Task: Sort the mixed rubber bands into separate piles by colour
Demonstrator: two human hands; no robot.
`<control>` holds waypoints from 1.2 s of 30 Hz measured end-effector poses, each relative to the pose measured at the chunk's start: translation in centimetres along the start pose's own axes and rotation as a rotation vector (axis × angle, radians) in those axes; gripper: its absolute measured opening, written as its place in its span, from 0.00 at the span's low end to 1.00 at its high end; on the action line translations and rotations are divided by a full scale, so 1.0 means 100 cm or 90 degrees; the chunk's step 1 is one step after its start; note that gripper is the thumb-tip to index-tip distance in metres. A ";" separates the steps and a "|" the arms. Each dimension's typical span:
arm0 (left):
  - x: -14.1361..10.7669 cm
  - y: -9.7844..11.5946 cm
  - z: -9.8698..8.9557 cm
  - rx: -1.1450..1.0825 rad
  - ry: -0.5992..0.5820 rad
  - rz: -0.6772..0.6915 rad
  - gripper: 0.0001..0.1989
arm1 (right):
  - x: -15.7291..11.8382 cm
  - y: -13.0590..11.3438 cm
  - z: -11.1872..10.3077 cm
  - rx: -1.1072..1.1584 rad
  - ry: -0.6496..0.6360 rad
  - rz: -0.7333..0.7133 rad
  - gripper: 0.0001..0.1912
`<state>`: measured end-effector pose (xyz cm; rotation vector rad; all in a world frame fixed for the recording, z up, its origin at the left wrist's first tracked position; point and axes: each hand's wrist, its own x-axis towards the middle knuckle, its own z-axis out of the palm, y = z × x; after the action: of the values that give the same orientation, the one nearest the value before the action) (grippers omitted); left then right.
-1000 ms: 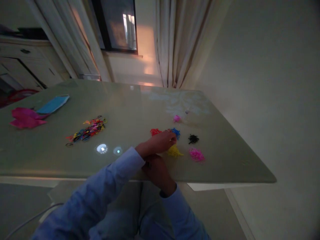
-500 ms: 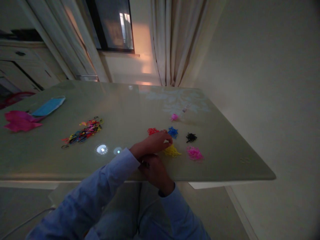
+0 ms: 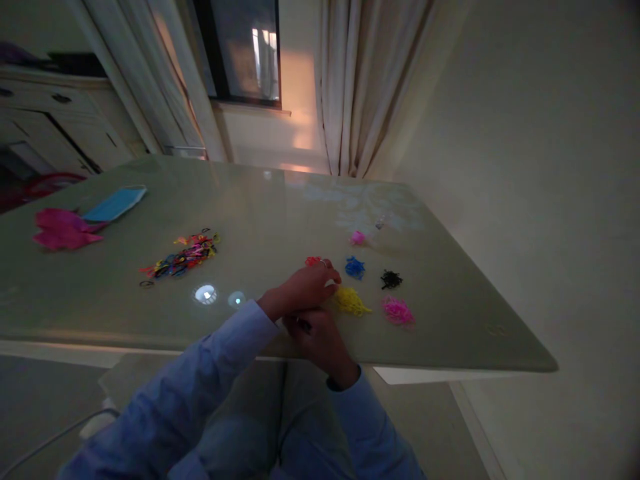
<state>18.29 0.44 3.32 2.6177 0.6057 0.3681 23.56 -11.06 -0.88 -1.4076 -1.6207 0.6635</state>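
Note:
My left hand (image 3: 311, 285) reaches over the table beside the yellow rubber bands (image 3: 351, 301); its fingers are loosely bent and apart from the thumb, with nothing seen between them. It partly covers the red bands (image 3: 313, 261). My right hand (image 3: 323, 339) is closed just below my left wrist, near the table's front edge. Something dark shows at its fingers, too small to make out. Small piles of blue bands (image 3: 355, 267), black bands (image 3: 391, 279) and pink bands (image 3: 399, 311) lie to the right of my hands.
A mixed heap of coloured bands (image 3: 185, 257) lies on the left of the glossy table (image 3: 250, 220). Farther left are a pink crumpled piece (image 3: 67, 229) and a blue face mask (image 3: 116, 204). A small pink item (image 3: 357, 237) sits behind the blue pile.
The camera view has shifted, so the table items appear farther right. My left hand sits a little farther left of the blue and yellow piles; my right hand remains beneath the wrist.

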 end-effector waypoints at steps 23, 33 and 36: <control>-0.205 -0.081 -0.034 -0.104 0.395 -0.193 0.09 | 0.021 -0.017 -0.004 -0.061 -0.040 0.077 0.11; -0.207 -0.075 -0.021 -0.031 0.475 -0.210 0.07 | 0.140 -0.064 0.064 -0.141 -0.158 -0.079 0.13; -0.207 -0.075 -0.020 -0.005 0.515 -0.220 0.07 | 0.179 -0.068 0.093 -0.283 -0.183 -0.126 0.13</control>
<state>-3.09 -2.46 -1.66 2.2148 1.2709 1.3186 12.30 6.05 4.94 -1.4791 -2.2053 0.4169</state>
